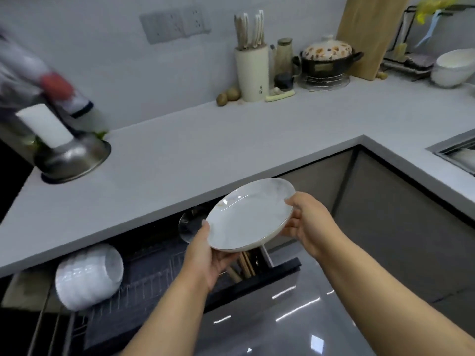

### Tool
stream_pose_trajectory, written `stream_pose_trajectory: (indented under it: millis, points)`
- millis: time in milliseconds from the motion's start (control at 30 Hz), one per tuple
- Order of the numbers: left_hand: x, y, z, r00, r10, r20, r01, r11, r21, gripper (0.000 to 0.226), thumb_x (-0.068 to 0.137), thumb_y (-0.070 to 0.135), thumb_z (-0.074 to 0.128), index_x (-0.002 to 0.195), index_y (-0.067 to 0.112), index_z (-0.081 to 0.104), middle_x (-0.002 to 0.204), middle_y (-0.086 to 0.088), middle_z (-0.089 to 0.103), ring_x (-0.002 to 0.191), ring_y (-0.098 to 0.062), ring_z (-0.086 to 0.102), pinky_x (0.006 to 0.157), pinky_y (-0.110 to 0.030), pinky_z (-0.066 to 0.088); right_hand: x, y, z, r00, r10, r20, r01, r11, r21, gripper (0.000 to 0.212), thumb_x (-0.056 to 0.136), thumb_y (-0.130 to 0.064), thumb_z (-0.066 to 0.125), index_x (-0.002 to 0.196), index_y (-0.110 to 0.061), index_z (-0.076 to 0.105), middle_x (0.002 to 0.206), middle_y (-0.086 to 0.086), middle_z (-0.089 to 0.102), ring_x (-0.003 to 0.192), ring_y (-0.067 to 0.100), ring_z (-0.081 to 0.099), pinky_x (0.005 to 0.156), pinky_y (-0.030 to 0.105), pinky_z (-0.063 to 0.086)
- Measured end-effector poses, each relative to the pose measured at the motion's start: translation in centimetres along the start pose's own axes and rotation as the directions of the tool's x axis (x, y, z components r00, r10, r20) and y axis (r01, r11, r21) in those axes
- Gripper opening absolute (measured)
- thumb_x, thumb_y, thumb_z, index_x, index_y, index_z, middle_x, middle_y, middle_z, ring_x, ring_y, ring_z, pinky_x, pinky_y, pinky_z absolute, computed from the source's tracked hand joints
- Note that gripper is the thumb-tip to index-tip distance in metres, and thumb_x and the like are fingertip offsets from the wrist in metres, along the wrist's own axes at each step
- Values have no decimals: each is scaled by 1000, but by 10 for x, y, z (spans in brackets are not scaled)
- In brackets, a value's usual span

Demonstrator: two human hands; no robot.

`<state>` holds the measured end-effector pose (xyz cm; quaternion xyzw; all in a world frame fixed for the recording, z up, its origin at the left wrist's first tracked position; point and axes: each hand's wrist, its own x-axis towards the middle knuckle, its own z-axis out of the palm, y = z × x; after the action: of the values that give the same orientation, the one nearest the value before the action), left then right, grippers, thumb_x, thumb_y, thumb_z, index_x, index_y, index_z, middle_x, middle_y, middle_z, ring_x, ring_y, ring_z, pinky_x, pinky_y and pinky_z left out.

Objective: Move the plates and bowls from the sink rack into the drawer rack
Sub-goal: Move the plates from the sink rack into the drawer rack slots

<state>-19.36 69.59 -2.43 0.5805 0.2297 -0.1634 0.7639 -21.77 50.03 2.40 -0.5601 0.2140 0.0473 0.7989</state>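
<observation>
A white marbled plate (pixel 250 214) with a thin dark rim is tilted in the air above the open drawer rack (pixel 154 273). My left hand (pixel 208 255) holds its lower left edge, thumb on top and fingers beneath. My right hand (pixel 305 222) grips its right edge. A stack of white bowls (pixel 88 276) lies on its side at the left of the drawer rack. A clear glass lid or dish (pixel 190 224) stands at the back of the rack, partly hidden by the plate. More white bowls (pixel 452 68) sit on the counter at the far right.
The grey countertop (pixel 205 152) runs above the drawer and turns down the right side. A steel bowl (pixel 74 160) and blurred bottles stand at left. A knife block (pixel 252 70), a clay pot (pixel 326 57) and a cutting board (pixel 370 34) line the wall. The sink edge (pixel 455 155) shows at right. Chopsticks (pixel 244 265) stand in the drawer's right compartment.
</observation>
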Motion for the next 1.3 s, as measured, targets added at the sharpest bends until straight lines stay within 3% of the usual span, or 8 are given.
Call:
stream_pose_trajectory:
  millis: [233,400,500,633,700,833,1167,1300]
  points:
    - [12,1,-154,946,103,-307,-12,958,285,42,101,45,34,101,12,60,100,-10,68,98,-31,63,95,-49,49,8,54,109,996,57,74,-42,981,-190,25,89,-12,46,113,-11,54,90,14,65,60,18,65,57,35,55]
    - [11,-4,-269,897,250,-364,25,794,607,30,100,40,35,73,30,42,79,6,46,87,-17,43,73,-31,35,22,109,183,984,144,109,-104,945,-311,21,88,-10,47,107,-8,55,76,10,58,42,11,58,56,36,55]
    - [16,-6,-331,866,276,-416,162,631,758,34,98,43,38,95,17,60,98,-7,62,96,-28,55,80,-34,41,36,148,229,975,182,129,-115,906,-406,24,86,-10,48,107,-5,57,77,12,59,52,18,58,49,32,52]
    - [37,-16,-392,879,264,-396,275,398,875,50,96,46,40,126,10,54,127,-15,59,119,-33,49,100,-37,40,57,197,290,964,236,123,-139,842,-521,35,75,-15,53,110,-9,56,96,18,63,76,34,64,52,41,57]
    - [43,-20,-408,906,258,-335,271,253,929,51,95,48,38,128,10,50,132,-12,54,123,-31,43,102,-36,37,72,221,312,957,263,124,-144,798,-585,50,63,-21,52,112,-11,56,106,19,63,87,37,65,61,52,59]
    - [48,-27,-421,961,256,-101,114,-35,993,53,96,50,31,135,16,44,138,-5,47,130,-23,34,114,-37,22,122,268,339,954,271,127,-95,675,-732,64,57,-32,51,118,-15,53,107,13,65,91,33,66,69,53,59]
    - [47,-26,-428,952,308,5,-39,105,994,57,92,49,36,141,19,34,138,0,45,127,-17,35,109,-33,29,197,314,399,965,246,84,-65,541,-838,72,55,-36,52,122,-9,51,108,15,64,100,39,64,84,55,54]
    - [49,-27,-430,952,306,1,-42,125,991,76,85,60,18,148,19,19,151,1,31,138,-17,26,116,-35,20,190,308,425,968,240,66,-65,498,-865,58,73,-25,55,127,-6,46,118,19,60,103,39,61,87,54,53]
